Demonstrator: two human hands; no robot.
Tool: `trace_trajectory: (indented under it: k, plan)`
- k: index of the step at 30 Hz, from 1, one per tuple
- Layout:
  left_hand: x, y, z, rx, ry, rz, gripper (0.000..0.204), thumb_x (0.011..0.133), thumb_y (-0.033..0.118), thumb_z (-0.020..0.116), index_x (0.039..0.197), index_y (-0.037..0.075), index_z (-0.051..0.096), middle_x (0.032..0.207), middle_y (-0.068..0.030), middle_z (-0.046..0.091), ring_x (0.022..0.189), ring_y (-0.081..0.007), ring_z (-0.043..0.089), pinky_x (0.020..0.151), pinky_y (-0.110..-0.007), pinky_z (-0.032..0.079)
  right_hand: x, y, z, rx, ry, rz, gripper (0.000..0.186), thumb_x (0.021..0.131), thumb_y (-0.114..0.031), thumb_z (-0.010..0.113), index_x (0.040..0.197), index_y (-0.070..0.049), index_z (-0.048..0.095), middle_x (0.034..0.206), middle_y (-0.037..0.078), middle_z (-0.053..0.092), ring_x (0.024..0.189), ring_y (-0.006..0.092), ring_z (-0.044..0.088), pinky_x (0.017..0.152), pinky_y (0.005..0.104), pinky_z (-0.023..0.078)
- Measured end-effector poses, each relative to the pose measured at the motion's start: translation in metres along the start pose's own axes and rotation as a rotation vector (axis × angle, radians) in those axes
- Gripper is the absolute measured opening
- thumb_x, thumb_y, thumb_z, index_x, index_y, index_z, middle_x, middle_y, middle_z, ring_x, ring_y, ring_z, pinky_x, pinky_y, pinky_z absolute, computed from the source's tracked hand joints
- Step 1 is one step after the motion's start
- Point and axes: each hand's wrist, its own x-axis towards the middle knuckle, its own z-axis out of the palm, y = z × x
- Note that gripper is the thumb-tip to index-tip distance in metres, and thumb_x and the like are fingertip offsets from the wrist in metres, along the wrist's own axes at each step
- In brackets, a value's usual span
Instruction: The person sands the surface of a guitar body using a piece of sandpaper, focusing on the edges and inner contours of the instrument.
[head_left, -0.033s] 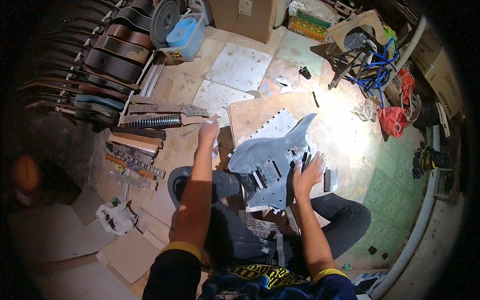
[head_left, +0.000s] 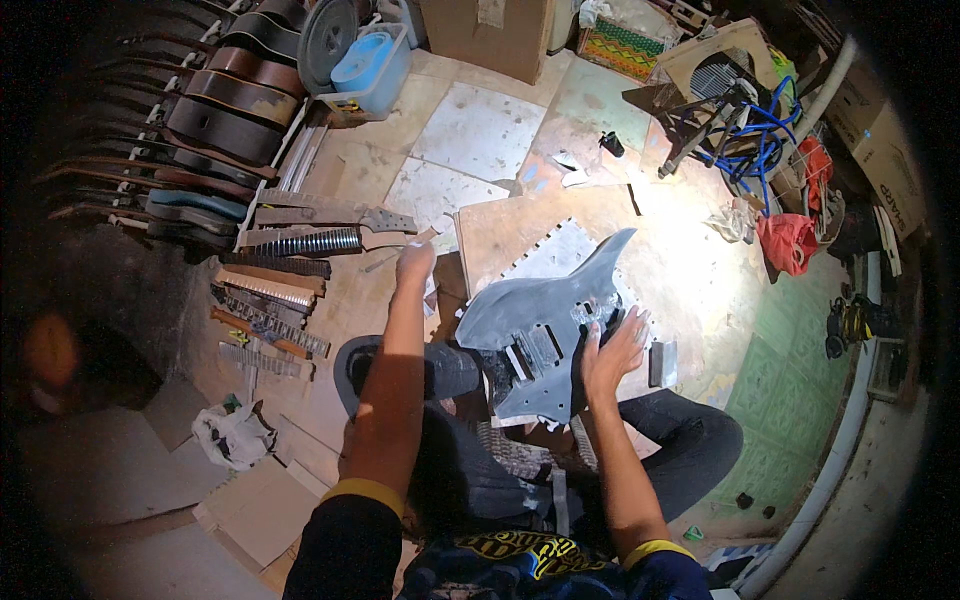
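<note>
A grey, unpainted-looking electric guitar body (head_left: 520, 300) with cut-out slots lies in front of me, its horn pointing away to the right. My right hand (head_left: 617, 358) rests along the body's right edge, thumb against it and fingers stretched out. Left of the body, my left hand (head_left: 416, 264) is closed near the board's corner. Something small and pale shows at its fingertips, too small to name. Under the guitar body is a white sheet with a notched edge (head_left: 548, 250). A flat grey block (head_left: 662, 364) lies right of my right hand.
A wooden board (head_left: 490, 222) lies beneath the sheet. Guitar necks and fingerboards (head_left: 270, 290) are laid out at the left, below a row of guitars (head_left: 228, 125). A plastic tub (head_left: 385, 85) stands at the back; a coiled blue hose (head_left: 765, 150) lies at the right.
</note>
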Motion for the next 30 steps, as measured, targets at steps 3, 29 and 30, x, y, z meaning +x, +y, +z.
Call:
trace_trajectory:
  k: [3, 29, 30]
  plan:
    - [0.080, -0.090, 0.031, -0.074, 0.001, -0.245, 0.054, 0.084, 0.038, 0.063, 0.125, 0.005, 0.066, 0.118, -0.0225, 0.069, 0.114, -0.0359, 0.065, 0.092, -0.043, 0.051, -0.008, -0.009, 0.019, -0.074, 0.018, -0.071, 0.078, 0.091, -0.030, 0.066, 0.154, -0.001, 0.029, 0.161, 0.026, 0.024, 0.148, 0.0421, 0.022, 0.116, 0.0574, 0.016]
    - [0.205, -0.207, 0.113, 0.239, -0.172, -0.328, 0.055, 0.078, 0.039, 0.072, 0.121, 0.004, 0.068, 0.117, -0.0211, 0.070, 0.111, -0.0330, 0.067, 0.089, -0.041, 0.053, 0.015, -0.008, 0.011, -0.171, -0.266, -0.008, 0.072, 0.090, -0.045, 0.057, 0.140, 0.004, 0.043, 0.152, 0.028, 0.037, 0.142, 0.0450, 0.031, 0.112, 0.0616, 0.016]
    - [0.207, -0.209, 0.113, 0.241, -0.172, -0.325, 0.055, 0.077, 0.039, 0.072, 0.121, 0.004, 0.068, 0.117, -0.0210, 0.070, 0.111, -0.0329, 0.067, 0.089, -0.041, 0.053, 0.015, -0.009, 0.011, -0.176, -0.261, -0.005, 0.072, 0.090, -0.045, 0.057, 0.140, 0.004, 0.043, 0.152, 0.028, 0.037, 0.142, 0.0450, 0.031, 0.112, 0.0616, 0.016]
